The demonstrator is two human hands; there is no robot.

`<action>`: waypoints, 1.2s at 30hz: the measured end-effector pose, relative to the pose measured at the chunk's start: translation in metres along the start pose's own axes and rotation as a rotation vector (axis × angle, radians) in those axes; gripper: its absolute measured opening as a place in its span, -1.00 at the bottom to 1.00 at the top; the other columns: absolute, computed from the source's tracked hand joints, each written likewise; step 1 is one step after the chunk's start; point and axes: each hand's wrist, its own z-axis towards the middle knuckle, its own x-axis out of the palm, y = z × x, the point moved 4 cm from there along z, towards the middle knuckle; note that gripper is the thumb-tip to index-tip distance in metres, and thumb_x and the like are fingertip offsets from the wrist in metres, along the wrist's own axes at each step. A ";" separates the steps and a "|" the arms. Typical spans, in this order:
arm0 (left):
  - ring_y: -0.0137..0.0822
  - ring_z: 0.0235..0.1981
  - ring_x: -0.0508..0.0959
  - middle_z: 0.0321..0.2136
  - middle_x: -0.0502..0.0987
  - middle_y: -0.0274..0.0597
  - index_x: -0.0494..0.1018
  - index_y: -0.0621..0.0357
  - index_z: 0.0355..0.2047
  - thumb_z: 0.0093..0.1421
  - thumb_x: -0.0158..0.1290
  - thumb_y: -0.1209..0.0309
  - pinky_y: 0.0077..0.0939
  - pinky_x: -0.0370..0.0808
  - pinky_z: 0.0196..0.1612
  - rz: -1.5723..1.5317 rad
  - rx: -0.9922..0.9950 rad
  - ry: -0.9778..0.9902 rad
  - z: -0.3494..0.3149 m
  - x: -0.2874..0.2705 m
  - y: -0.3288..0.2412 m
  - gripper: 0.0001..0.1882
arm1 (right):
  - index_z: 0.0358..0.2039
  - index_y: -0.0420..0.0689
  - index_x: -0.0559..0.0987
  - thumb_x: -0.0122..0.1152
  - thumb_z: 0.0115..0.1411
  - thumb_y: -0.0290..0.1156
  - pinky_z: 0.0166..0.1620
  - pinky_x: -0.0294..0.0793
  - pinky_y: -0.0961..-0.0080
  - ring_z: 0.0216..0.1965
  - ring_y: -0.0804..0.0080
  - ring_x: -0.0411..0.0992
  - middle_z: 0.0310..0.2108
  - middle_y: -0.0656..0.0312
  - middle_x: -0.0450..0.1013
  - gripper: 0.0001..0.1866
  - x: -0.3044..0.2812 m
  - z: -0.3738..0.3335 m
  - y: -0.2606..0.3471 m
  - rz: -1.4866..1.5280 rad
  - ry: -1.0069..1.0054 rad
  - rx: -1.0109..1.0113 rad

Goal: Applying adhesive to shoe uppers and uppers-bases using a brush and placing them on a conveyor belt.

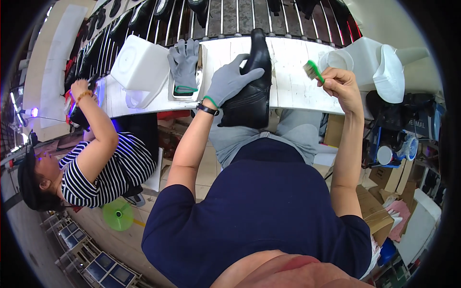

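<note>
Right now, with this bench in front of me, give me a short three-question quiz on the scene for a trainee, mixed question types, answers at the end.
1. Multiple choice: which thing does the gloved left hand touch?
A) a white tub
B) a black boot
C) a cardboard box
2. True or false: the green-handled brush in the right hand is touching the boot.
3. Fill in the blank: the spare grey glove with the green cuff edge lies to the ____ of the boot.

Key: 1. B. 2. False; the brush is held apart, to the right of the boot. 3. Left.
</note>
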 end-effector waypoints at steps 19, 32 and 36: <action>0.14 0.20 0.27 0.20 0.19 0.28 -0.06 0.26 0.34 -0.06 0.25 0.38 -0.13 0.22 0.22 0.116 0.266 -0.160 -0.079 0.015 0.005 0.01 | -0.23 -0.29 0.52 0.15 0.28 -0.34 -0.61 0.10 0.80 -0.57 0.66 0.26 -0.34 0.18 0.48 -0.76 -0.028 -0.027 -0.133 0.616 -0.261 0.101; -0.48 -0.28 0.51 -0.14 0.53 -0.22 0.35 0.35 0.08 0.09 0.20 0.54 -0.67 0.46 -0.26 -0.868 -0.158 -0.279 -0.081 -0.020 0.054 -0.48 | -0.17 -0.32 0.51 0.13 0.30 -0.26 -0.62 0.10 0.78 -0.63 0.69 0.19 -0.35 0.21 0.46 -0.67 -0.041 -0.026 -0.155 0.696 -0.168 0.077; -0.47 -0.25 0.52 -0.15 0.53 -0.22 0.40 0.33 0.05 0.08 0.25 0.53 -0.65 0.47 -0.23 -0.871 -0.239 -0.459 -0.078 -0.018 0.063 -0.49 | -0.17 -0.32 0.51 0.11 0.31 -0.21 -0.62 0.10 0.79 -0.66 0.72 0.16 -0.39 0.24 0.45 -0.64 -0.043 -0.025 -0.157 0.679 -0.140 0.094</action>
